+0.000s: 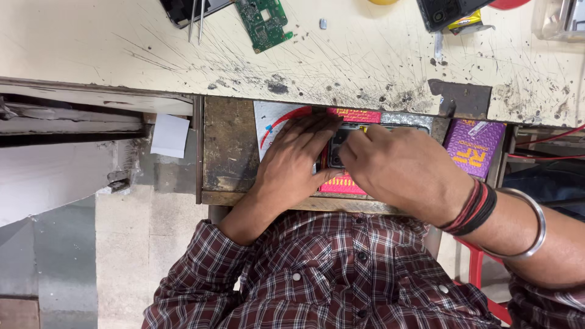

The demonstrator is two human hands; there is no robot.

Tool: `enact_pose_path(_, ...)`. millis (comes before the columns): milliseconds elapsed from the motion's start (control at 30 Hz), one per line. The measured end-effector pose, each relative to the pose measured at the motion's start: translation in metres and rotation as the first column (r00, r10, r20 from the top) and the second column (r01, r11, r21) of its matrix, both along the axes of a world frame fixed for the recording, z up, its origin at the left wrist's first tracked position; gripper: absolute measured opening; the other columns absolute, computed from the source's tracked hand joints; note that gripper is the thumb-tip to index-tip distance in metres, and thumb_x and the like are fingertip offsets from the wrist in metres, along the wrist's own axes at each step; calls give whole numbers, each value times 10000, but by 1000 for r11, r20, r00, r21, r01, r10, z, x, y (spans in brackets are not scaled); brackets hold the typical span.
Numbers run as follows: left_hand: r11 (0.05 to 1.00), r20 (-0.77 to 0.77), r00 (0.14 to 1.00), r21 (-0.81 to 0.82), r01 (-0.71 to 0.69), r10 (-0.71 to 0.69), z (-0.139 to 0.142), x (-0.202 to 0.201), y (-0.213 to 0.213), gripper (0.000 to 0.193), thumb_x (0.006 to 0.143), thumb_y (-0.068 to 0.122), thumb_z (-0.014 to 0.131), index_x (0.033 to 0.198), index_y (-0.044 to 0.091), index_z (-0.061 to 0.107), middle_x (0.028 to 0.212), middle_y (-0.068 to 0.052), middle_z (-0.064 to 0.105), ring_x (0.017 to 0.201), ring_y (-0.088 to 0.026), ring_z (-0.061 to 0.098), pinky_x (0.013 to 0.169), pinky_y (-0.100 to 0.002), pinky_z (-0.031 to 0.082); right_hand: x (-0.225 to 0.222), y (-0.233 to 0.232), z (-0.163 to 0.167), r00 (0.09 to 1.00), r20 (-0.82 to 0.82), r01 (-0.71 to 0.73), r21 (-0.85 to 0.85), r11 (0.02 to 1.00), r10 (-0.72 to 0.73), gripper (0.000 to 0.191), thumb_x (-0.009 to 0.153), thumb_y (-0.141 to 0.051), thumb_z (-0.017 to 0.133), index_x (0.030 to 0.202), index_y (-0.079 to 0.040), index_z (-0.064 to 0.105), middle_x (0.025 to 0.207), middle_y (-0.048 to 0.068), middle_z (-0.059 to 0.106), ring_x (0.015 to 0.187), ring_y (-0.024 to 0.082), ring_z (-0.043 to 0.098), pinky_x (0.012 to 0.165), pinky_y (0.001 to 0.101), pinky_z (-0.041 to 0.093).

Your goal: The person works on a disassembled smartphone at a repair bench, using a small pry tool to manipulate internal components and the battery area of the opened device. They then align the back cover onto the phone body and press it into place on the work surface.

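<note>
Grip on both sides is the first thing I check: my left hand [291, 159] lies flat and released, fingers spread over the packets in an open wooden drawer [228, 146], while my right hand [407, 170] curls around a small dark phone [337, 151], pinching its right edge with the fingertips. That phone sits in the middle of the drawer, between the 2 hands and on top of a red patterned packet [353, 116], whose lower end shows just near of the phone. Left of it, under my left fingers, a white card with a red arc [272, 119] peeks out. Right of the drawer, a purple packet [474, 146] rests in the next compartment. Far of the drawer runs the scratched pale tabletop [91, 42], carrying a green circuit board [264, 21] with tweezers [196, 18] just left of it. On my right wrist I see red and black threads and 1 metal bangle [529, 225].
</note>
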State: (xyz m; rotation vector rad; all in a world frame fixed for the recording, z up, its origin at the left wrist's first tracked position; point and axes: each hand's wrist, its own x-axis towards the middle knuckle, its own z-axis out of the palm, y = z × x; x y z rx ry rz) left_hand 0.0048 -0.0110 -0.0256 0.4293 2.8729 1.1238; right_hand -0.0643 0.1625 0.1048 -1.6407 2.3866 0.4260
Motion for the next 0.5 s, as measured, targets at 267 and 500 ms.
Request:
enact_pose_path(267, 1000, -14, 1000, -7, -10, 10, 2, 0, 0, 861, 745, 380, 858, 1467, 85, 494, 1443, -134, 590, 1399, -327, 489, 1201, -477, 339, -1, 3, 2, 999, -1, -40, -107, 993, 40, 117, 792, -180, 643, 880, -103, 654, 874, 24, 585, 856, 192, 632, 665, 330, 553)
enact_pose_path(500, 1000, 61, 998, 14, -9, 8, -1, -2, -3, 903, 734, 447, 872, 1477, 105, 488, 1433, -129, 585, 1393, -346, 478, 1174, -483, 363, -2, 21, 1, 999, 47, -4, -387, 922, 24, 339, 702, -168, 652, 1025, -102, 733, 988, 32, 646, 886, 230, 624, 737, 365, 539)
